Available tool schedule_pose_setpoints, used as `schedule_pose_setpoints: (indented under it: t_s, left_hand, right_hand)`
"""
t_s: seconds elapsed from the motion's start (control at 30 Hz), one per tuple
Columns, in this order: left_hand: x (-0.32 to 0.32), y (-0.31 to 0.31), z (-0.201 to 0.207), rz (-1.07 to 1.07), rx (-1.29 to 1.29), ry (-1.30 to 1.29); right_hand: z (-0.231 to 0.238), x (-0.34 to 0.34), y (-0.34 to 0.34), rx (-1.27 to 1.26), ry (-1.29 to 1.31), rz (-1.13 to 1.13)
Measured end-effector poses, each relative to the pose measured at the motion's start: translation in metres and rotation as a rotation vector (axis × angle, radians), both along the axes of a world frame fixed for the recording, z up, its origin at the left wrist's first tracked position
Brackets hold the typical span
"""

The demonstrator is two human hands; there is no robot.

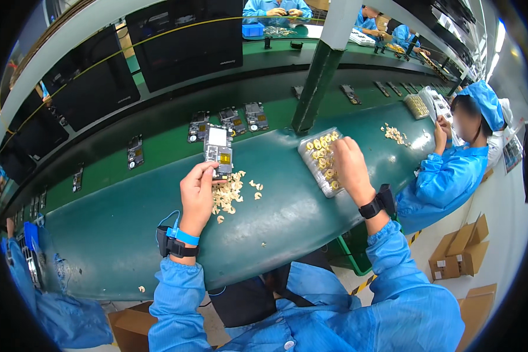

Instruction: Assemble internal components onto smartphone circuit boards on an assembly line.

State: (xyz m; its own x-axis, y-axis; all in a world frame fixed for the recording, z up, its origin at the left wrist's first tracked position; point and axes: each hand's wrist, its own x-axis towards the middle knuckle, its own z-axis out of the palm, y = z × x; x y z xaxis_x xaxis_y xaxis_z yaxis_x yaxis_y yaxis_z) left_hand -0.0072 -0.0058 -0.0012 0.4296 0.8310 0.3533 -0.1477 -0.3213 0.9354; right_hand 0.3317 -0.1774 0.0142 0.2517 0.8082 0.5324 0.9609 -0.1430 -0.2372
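Left hand: the left hand (196, 195) is closed, thumb and fingers pinching the lower end of 1 circuit board
Board in hand: the circuit board (219, 141) is held up above the green mat (129, 234), with a pale panel on its upper part and a gold patch lower down
Right hand: the right hand (351, 167) is over the right side of the clear tray, fingers bent inward; I cannot tell how far they are parted or whether they have hold of a piece
Tray: the clear tray (307, 162) lies tilted to the right of the board, with many yellow pieces (321, 151) in its cells
Loose pile: cream pieces (229, 196), many C-shaped, lie just beside the left hand, a few strayed apart
Boards behind: 3 boards (232, 121) sit close together on the dark green strip (167, 138), others spaced out to either side
Done so far: the pile suggests some rounds are finished, though I cannot tell which boards are complete
Left to do: the board in hand seems mid-step, and the tray's many pieces suggest plenty remains
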Motion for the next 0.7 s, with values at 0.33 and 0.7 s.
schedule_pose_setpoints:
  t_s: [0.33, 0.7]
  left_hand:
    - [-0.001, -0.008, 0.004, -0.092, 0.087, 0.104]
    - [-0.011, -0.006, 0.011, -0.030, 0.042, 0.001]
  right_hand:
    - [0.051, -0.115, 0.070, -0.006, 0.451, 0.687]
    - [0.041, -0.157, 0.121, -0.120, 0.811, 0.801]
